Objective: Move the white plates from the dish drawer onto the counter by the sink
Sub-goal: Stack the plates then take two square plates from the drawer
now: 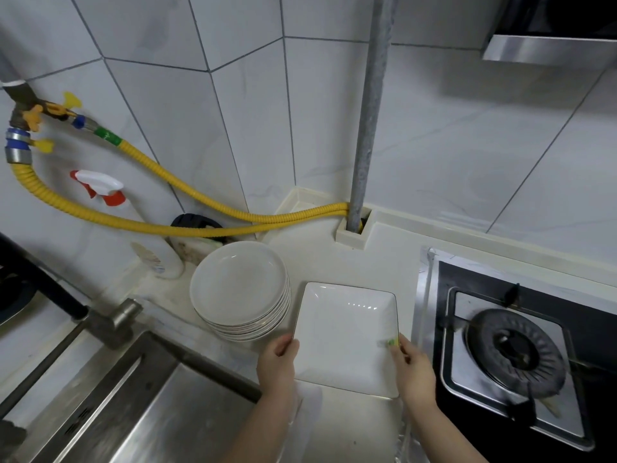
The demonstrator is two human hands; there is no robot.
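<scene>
In the head view, a stack of round white plates [239, 289] already stood on the surface [337, 259] just right of the sink [140, 406]. Both hands held a square white plate [347, 335] just right of that stack: the left hand [277, 362] gripped its left edge, the right hand [414, 372] its right edge, fingers curled round the rim. Whether it touched the surface could not be told. Judging from this, much was done; the dish drawer was out of sight, so what remained was unknown.
</scene>
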